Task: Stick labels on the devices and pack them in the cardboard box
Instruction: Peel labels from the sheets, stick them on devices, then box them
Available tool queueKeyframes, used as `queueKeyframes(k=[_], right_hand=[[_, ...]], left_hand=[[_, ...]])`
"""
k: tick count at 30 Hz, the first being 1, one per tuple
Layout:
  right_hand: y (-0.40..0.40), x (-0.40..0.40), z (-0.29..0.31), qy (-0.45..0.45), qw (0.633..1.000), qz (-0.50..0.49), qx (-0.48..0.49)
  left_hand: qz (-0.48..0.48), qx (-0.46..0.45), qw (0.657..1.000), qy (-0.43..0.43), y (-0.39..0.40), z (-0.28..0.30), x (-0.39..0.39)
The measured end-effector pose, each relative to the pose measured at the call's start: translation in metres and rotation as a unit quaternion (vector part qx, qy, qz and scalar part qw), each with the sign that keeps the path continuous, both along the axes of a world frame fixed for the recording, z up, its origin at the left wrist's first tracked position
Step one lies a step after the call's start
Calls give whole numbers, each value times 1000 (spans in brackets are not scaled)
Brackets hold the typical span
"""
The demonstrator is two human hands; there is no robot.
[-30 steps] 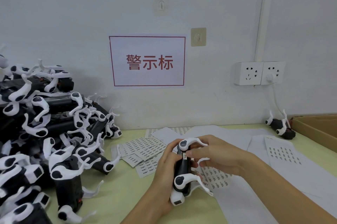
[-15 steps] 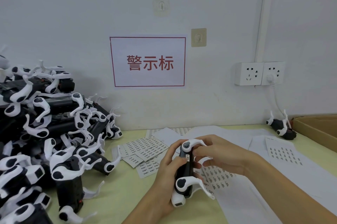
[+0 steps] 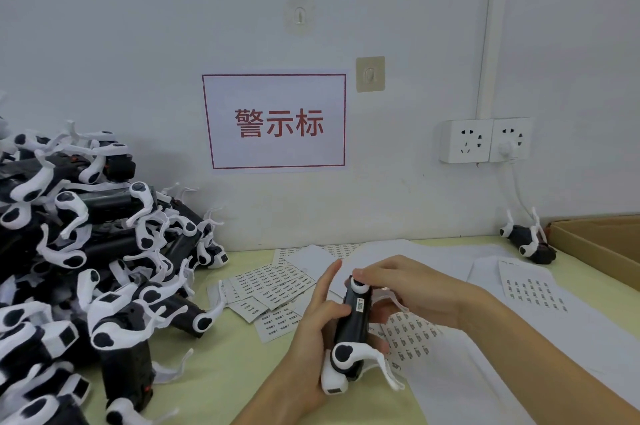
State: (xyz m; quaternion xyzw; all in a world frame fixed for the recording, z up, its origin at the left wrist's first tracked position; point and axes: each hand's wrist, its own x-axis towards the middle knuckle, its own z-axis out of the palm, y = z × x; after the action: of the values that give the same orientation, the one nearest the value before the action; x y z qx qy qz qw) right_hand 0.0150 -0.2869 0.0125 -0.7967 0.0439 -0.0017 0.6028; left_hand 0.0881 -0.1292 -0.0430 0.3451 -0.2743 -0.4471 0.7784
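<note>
A black device with white curved arms [image 3: 351, 331] stands nearly upright over the table's middle, between my hands. My left hand [image 3: 317, 331] grips its body from the left, thumb pressed on the black side, index finger raised. My right hand [image 3: 408, 289] holds its top end from the right, fingers curled over the white cap. A small white label [image 3: 360, 306] sits on the device's upper side. Sheets of labels [image 3: 273, 284] lie on the table behind my hands. A cardboard box [image 3: 599, 241] stands at the right edge, only partly in view.
A large heap of the same black and white devices [image 3: 86, 268] fills the left side. One more device [image 3: 528, 241] lies by the wall next to the box. White backing papers [image 3: 519, 293] cover the right of the yellow-green table [image 3: 221, 369]. Wall sockets [image 3: 486, 140] hang above.
The device has tilted a little, its top now further right. My left thumb has slid onto its side by the label, and my left index finger has lifted off.
</note>
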Motion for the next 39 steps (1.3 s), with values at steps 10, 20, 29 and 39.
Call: queueKeyframes(k=[10, 20, 29, 39], right_hand=[[-20, -1, 1, -58, 975, -145, 155], [-17, -5, 0, -84, 964, -101, 233], [-16, -5, -2, -56, 973, -79, 210], [-11, -7, 7, 56, 997, -44, -18]], left_hand=[[97, 60, 992, 59, -2, 0, 3], [230, 70, 970, 29, -7, 11, 13], [277, 96, 956, 2, -6, 16, 13], [280, 202, 937, -53, -6, 15, 13]])
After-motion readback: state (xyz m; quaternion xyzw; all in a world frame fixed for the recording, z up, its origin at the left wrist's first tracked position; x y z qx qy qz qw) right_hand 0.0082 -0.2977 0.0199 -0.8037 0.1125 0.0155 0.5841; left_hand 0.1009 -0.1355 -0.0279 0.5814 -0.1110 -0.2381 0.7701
